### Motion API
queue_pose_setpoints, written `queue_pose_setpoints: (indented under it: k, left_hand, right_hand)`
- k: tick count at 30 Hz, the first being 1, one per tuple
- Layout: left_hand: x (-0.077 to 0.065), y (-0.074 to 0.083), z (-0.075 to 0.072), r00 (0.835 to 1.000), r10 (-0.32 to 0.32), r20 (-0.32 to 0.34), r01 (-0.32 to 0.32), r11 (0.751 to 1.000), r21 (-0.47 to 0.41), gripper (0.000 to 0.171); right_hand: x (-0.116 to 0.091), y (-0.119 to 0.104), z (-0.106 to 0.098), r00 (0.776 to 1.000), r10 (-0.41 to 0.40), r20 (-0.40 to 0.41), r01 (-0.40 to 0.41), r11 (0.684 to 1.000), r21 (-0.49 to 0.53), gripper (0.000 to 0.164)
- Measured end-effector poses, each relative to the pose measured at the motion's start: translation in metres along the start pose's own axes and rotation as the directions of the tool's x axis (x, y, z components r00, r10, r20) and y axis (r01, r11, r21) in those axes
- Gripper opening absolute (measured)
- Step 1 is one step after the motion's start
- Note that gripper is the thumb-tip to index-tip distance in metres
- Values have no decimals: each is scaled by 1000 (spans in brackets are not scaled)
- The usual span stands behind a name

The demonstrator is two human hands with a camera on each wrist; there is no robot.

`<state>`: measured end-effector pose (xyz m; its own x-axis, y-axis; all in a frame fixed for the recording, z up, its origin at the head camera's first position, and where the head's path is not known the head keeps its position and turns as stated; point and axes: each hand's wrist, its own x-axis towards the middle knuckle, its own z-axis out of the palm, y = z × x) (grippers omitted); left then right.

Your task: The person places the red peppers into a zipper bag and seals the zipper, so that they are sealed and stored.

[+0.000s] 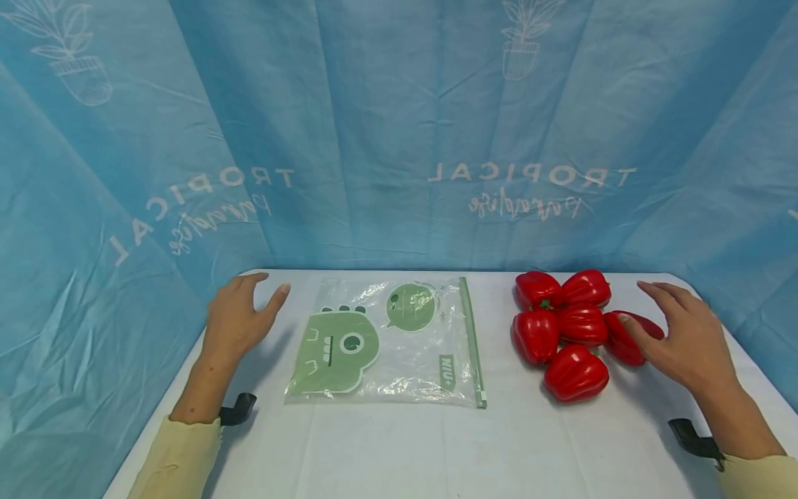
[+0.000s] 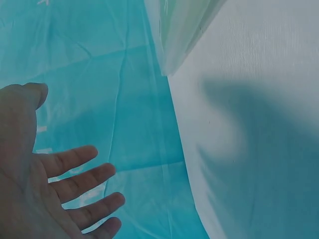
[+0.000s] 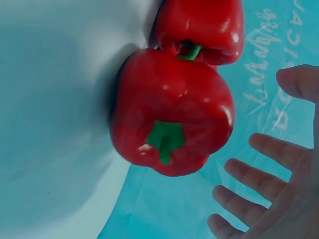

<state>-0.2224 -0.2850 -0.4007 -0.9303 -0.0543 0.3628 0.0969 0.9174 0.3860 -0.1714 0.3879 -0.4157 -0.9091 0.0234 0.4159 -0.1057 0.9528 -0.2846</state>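
My left hand [image 1: 240, 315] hovers over the table's left side, thumb and fingers spread, holding nothing. To its right lies a flat clear zip bag [image 1: 405, 360] with a green cartoon print and a green zip strip along its right edge. On the right, my right hand [image 1: 686, 336] is held beside a cluster of several red bell peppers [image 1: 582, 324], its thumb overlapping the rightmost pepper [image 1: 625, 339] in the head view. The right wrist view shows this hand's fingers spread and apart from a pepper [image 3: 194, 104] with a green stem.
A white cloth covers the table [image 1: 374, 450]. Behind it and at both sides hangs a blue printed curtain [image 1: 386, 138]. Black wrist mounts [image 1: 238, 409] sit on both forearms, below yellow sleeves [image 1: 177, 454].
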Motion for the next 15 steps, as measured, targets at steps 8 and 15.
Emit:
queue_pose_setpoints:
  k: [8, 15]
  left_hand:
    - [-3, 10, 4, 1000, 1, 5, -1, 999, -40, 74]
    - [-7, 27, 6, 999, -11, 36, 15, 995, -97, 74]
  right_hand:
    - [1, -13, -4, 1000, -22, 9, 21, 1000, 21, 96]
    - [-2, -23, -7, 999, -38, 11, 38, 999, 34, 94]
